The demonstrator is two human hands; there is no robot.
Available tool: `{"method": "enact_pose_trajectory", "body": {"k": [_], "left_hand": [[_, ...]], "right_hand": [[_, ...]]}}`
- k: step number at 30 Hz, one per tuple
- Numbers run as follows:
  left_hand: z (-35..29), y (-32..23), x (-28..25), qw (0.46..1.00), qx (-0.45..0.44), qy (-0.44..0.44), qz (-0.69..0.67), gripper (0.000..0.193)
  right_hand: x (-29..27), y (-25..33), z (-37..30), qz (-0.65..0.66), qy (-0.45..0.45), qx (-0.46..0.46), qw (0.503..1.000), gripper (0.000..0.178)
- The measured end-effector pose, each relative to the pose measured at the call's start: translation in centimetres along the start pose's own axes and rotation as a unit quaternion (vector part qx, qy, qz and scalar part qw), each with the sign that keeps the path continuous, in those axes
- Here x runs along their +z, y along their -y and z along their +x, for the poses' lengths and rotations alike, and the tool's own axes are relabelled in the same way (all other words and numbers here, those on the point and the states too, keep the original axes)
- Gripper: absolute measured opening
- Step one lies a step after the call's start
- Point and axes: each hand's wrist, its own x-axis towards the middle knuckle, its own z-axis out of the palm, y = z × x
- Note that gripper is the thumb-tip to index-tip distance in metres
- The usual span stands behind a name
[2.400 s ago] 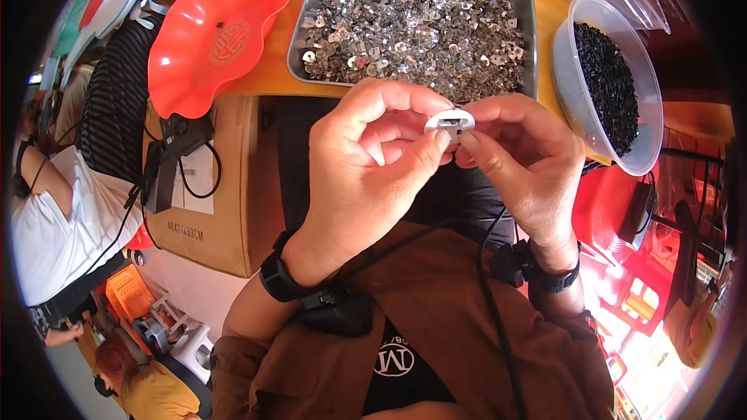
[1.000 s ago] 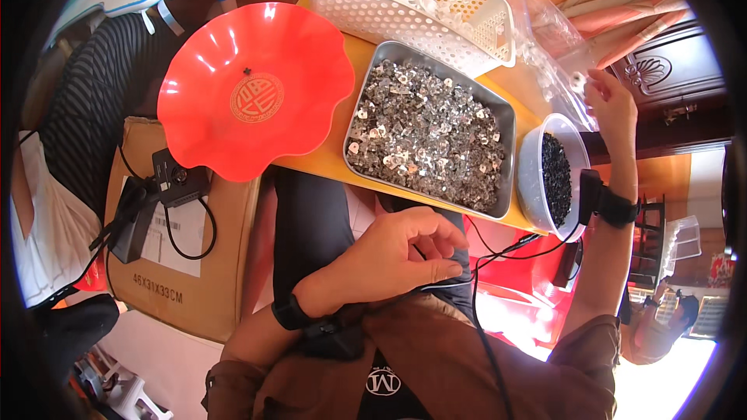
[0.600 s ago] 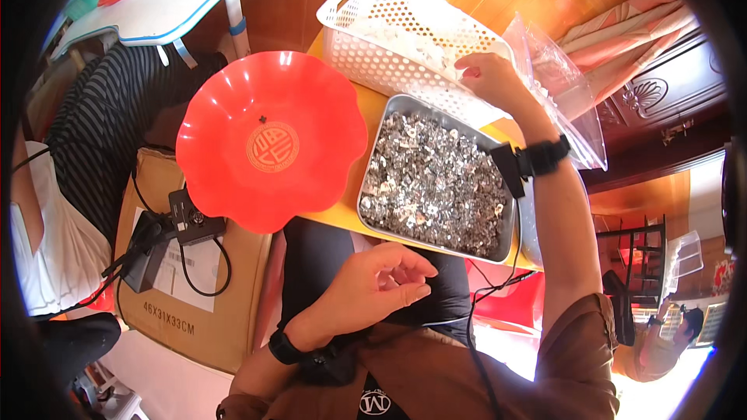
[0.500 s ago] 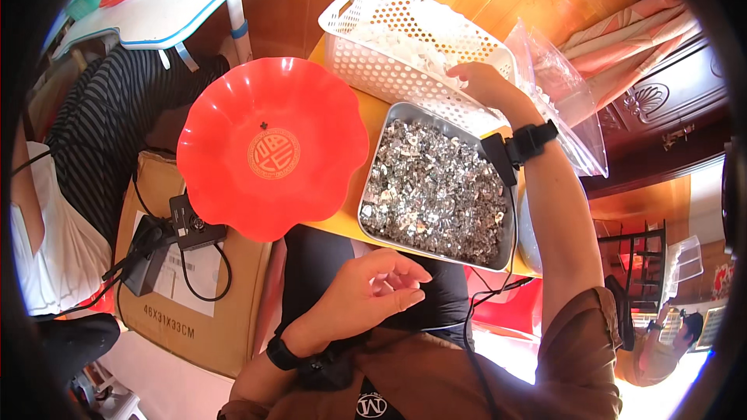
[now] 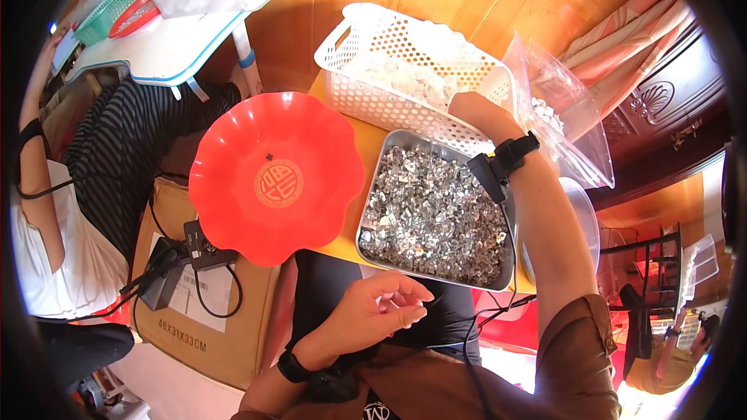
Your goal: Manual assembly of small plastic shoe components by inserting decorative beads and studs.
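Note:
My right hand (image 5: 473, 111) reaches down over the near wall of a white perforated plastic basket (image 5: 405, 105). Its fingers are hidden among or behind whitish translucent pieces (image 5: 405, 74) inside. Below that wrist stands a rectangular metal tray (image 5: 362, 243) full of small shiny metal parts (image 5: 436, 214). My left hand (image 5: 380, 305) hovers in front of the tray's near edge, above my lap, fingers loosely curled, thumb apart and nothing visible in it. To the left lies a red scalloped plate (image 5: 311, 218) with a gold emblem and one small dark piece (image 5: 270, 156) on it.
Clear plastic bags (image 5: 576, 124) lean right of the basket. A cardboard box (image 5: 210, 342) with black devices and cables sits at left. A cable hangs from my right wrist past the tray. Another person's arm (image 5: 39, 187) and a white table (image 5: 171, 50) are at far left.
My right hand has gone lower into the basket, its fingers now out of sight. The left hand keeps its pose. The whole view has shifted, with plate, tray and basket appearing lower.

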Motion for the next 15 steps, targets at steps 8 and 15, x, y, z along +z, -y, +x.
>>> {"method": "enact_pose_trajectory", "body": {"k": [8, 15], "left_hand": [[0.5, -0.2, 0.4, 1.000, -0.009, -0.004, 0.004, 0.015], [0.4, 0.5, 0.7, 0.997, 0.059, -0.025, 0.037, 0.016]], "right_hand": [[0.3, -1.3, -0.5, 0.081, -0.041, 0.038, 0.995, 0.017], [-4.1, -0.2, -2.5, 0.339, -0.114, 0.091, 0.929, 0.009]]}}
